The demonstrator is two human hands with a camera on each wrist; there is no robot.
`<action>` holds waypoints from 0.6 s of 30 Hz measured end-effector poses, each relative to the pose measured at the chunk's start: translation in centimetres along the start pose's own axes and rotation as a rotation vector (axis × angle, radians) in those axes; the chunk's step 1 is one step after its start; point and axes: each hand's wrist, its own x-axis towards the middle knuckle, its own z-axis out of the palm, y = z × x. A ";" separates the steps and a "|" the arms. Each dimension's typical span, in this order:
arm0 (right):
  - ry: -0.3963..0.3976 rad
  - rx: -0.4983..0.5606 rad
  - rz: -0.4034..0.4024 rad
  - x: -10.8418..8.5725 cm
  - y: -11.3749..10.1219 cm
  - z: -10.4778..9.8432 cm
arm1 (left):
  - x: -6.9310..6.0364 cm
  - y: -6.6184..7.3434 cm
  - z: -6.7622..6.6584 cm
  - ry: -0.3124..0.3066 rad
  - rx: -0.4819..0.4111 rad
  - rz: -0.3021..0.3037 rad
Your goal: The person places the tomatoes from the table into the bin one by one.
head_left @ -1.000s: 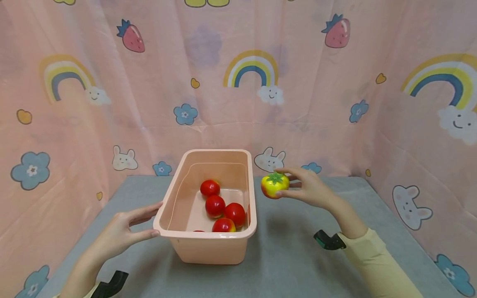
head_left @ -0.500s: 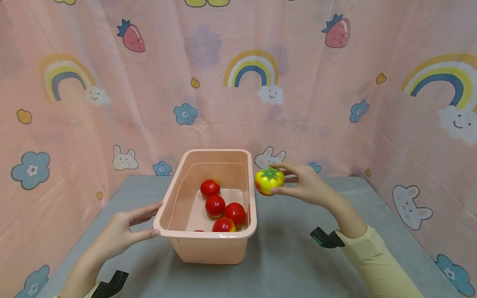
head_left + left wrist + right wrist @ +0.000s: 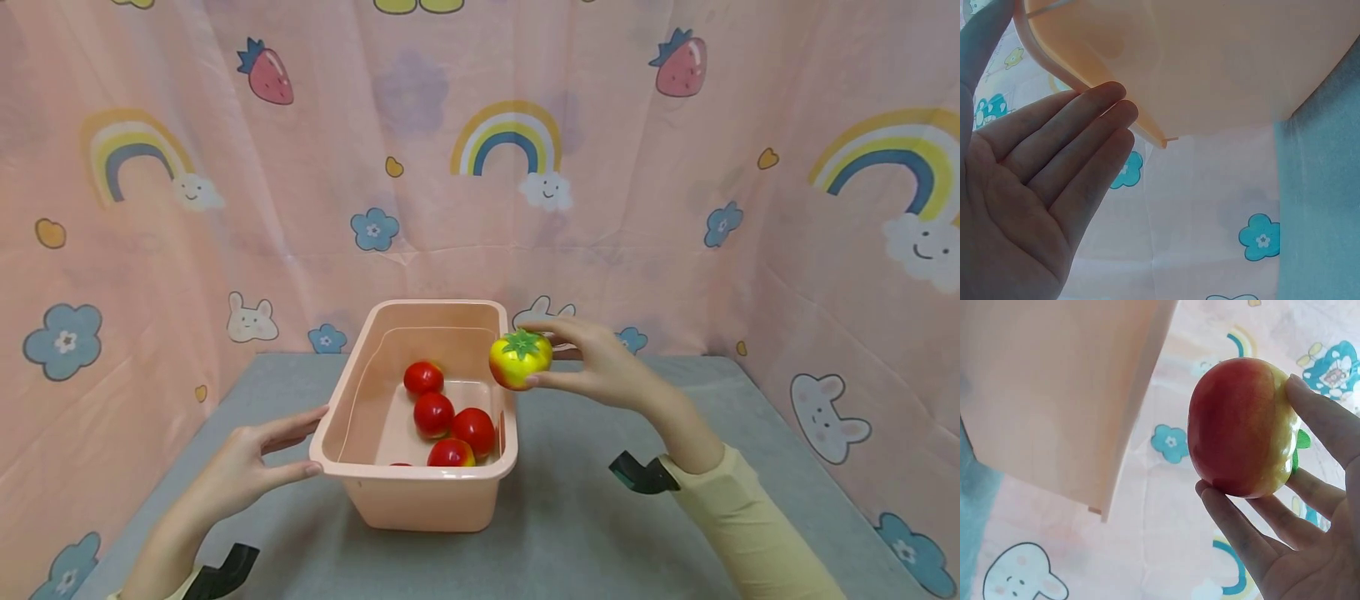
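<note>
My right hand (image 3: 603,367) holds a toy tomato (image 3: 517,360) between thumb and fingers, over the right rim of a pink plastic bin (image 3: 420,502). Its green leafy top faces up and its skin runs from yellow to red. In the right wrist view, the red underside of the tomato (image 3: 1235,428) faces the camera. Several red toy tomatoes (image 3: 432,415) lie inside the bin; the front wall hides most of one. My left hand (image 3: 251,462) touches the bin's left rim near the front corner, and the left wrist view shows its fingers (image 3: 1079,147) nearly straight against the rim.
The bin stands on a grey tabletop (image 3: 585,517). A pink curtain (image 3: 315,167) printed with rainbows, strawberries and rabbits hangs behind the table and along both sides. Black straps (image 3: 643,473) sit on both wrists.
The right hand has carried the toy tomato left and slightly up, from beside the bin to over its right rim. The left hand and the bin have stayed in place.
</note>
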 end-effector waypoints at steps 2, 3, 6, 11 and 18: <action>-0.006 0.006 0.002 0.2 -0.3 0.1 | 0.0 0.0 0.0 -0.001 -0.001 0.003; -0.008 0.007 0.003 0.4 -0.4 0.1 | 0.0 0.0 0.0 -0.001 0.000 0.002; -0.015 0.004 -0.005 0.8 -0.8 0.2 | 0.0 0.1 0.0 -0.003 0.004 -0.005; -0.020 -0.017 -0.031 1.5 -1.3 0.4 | 0.0 0.1 -0.1 -0.006 0.007 -0.017; -0.044 0.004 -0.037 2.6 -2.3 0.7 | 0.0 0.2 -0.1 -0.008 -0.004 -0.016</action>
